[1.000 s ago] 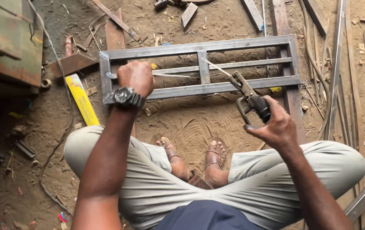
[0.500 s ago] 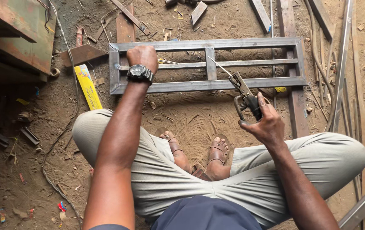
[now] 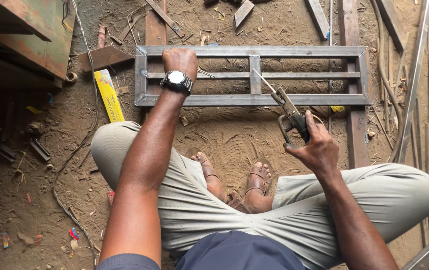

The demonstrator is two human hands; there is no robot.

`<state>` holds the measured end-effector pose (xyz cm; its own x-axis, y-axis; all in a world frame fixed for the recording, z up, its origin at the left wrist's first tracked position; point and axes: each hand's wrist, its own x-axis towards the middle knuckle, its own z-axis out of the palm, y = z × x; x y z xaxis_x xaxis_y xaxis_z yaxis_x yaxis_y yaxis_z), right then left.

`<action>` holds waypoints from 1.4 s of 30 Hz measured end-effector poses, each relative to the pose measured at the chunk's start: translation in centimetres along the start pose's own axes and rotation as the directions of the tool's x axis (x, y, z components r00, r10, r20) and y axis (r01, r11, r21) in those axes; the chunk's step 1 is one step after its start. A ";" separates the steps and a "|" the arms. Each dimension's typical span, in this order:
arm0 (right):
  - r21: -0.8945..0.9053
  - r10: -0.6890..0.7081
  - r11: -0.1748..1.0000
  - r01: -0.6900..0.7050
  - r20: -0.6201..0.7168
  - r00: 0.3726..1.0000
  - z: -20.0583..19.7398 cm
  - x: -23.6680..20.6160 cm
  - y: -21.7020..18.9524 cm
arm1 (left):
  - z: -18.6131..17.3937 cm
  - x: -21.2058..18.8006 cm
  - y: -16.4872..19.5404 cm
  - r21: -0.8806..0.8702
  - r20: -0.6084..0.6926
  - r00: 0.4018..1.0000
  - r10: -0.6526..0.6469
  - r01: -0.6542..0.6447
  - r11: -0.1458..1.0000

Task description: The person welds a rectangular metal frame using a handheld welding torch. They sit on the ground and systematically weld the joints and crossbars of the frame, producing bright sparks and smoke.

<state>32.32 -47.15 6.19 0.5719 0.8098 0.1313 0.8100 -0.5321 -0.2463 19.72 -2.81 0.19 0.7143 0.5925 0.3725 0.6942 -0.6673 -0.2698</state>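
A rectangular steel frame [image 3: 254, 51] of square tubing lies flat on the sandy ground ahead of my crossed legs. My left hand [image 3: 179, 61], with a wristwatch on the wrist, rests closed on the frame's inner bar near its left end. My right hand [image 3: 314, 147] grips a welding electrode holder [image 3: 292, 117]. The thin rod [image 3: 264, 81] in the holder points up and left, its tip near the short upright bar [image 3: 255, 75] in the middle of the frame.
A rusty green metal box [image 3: 29, 35] stands at the upper left, with a yellow packet [image 3: 109, 95] beside the frame. Wooden planks [image 3: 354, 125] and long steel bars [image 3: 414, 80] lie at the right. Scrap, wire and offcuts litter the ground.
The view has shifted a little so the frame sits further right. My left hand stays on the frame's left part. My right hand keeps the holder with the rod near the middle upright.
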 end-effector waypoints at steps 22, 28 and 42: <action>0.003 0.054 0.999 -0.054 0.047 0.997 -0.3 -0.3 -0.4 | -1.5 5.8 3.3 0.110 0.284 0.941 0.184 -0.223 0.969; -0.008 0.074 0.997 -0.074 0.071 0.995 -0.3 -0.2 -0.5 | -2.4 5.5 4.3 0.053 0.229 0.941 0.250 -0.268 0.962; 0.360 0.240 0.900 -0.244 0.057 0.969 1.7 -0.5 3.7 | 0.8 5.7 3.7 0.193 0.168 0.948 0.270 -0.300 0.934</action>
<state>34.80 -49.15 3.62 0.7409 0.6714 0.0135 0.5434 -0.5876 -0.5996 26.43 -1.55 0.55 0.8794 0.4578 0.1310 0.4514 -0.7141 -0.5350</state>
